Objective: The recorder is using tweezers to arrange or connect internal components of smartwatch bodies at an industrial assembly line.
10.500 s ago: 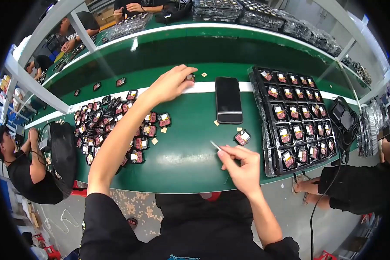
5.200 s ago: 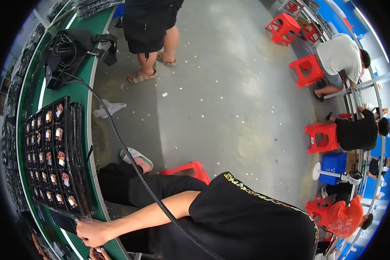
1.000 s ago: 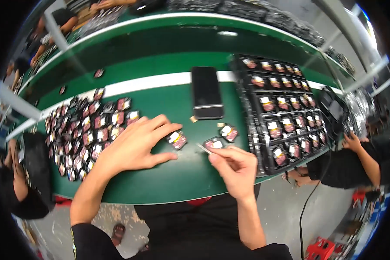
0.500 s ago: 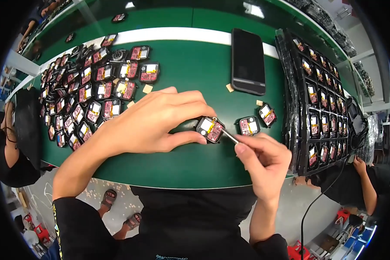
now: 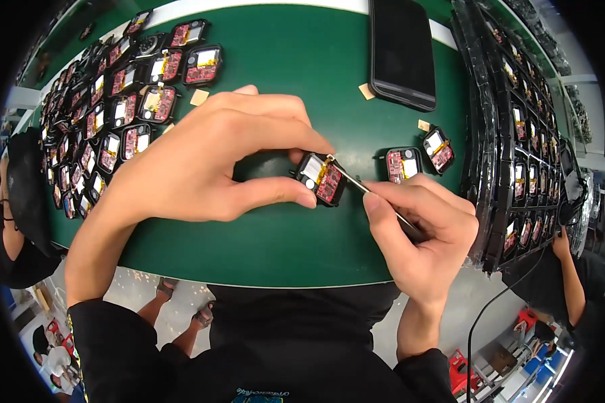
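My left hand (image 5: 212, 158) reaches in from the left, with its thumb and index finger pinching an opened smartwatch case (image 5: 321, 180). Inside the case are a red circuit board, a silvery battery and a strip of yellow tape. In my right hand (image 5: 423, 235) are slim metal tweezers (image 5: 376, 194), held like a pen. Their tip touches the upper right edge of the case, near the end of the yellow tape. Just beyond my right fingers lie an opened watch case (image 5: 402, 164) and a tilted second case (image 5: 439, 150).
Many similar open cases (image 5: 124, 109) crowd the left of the green table (image 5: 282, 258). A black phone (image 5: 402, 57) lies at the back. Stacked black trays (image 5: 494, 168) of cases stand on the right. Small tan pads (image 5: 199, 98) lie scattered. Other people sit at both sides.
The view has shifted closer to the table. The tweezers' tip has moved up along the case's right edge toward its top corner. Both hands keep their hold.
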`<state>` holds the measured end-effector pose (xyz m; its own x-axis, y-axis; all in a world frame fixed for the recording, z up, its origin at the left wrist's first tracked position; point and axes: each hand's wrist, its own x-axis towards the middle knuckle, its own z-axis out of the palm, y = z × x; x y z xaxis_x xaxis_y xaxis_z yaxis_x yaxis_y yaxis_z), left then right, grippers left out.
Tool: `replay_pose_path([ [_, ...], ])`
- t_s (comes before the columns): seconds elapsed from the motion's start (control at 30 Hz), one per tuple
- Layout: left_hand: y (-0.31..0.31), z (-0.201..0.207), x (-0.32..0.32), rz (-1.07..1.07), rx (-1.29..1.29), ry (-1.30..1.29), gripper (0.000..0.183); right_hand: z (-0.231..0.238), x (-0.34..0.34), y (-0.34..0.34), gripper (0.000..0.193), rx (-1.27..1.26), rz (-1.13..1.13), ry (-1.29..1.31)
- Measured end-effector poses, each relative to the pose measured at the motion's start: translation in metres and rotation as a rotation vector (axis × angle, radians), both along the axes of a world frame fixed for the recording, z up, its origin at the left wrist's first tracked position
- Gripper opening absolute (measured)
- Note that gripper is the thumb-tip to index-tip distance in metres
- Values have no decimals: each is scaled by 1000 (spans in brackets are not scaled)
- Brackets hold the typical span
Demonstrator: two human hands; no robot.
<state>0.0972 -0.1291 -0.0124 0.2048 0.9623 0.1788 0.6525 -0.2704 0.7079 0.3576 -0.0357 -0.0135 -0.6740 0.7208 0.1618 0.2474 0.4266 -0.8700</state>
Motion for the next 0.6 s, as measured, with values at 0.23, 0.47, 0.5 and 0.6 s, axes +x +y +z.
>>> replay_pose_path([
  [0.23,3,-3,0,-11,17,-39,52,-2,-5,-1,15,50,-14,-9],
  [0.47,3,-4,-1,-6,48,5,55,-3,-3,0,16,77,1,-2],
  [0.5,4,-4,-2,-18,70,8,56,-3,-3,0,17,85,1,-3],
  [0.6,3,0,3,36,21,15,54,-8,-3,3,20,155,-7,51],
])
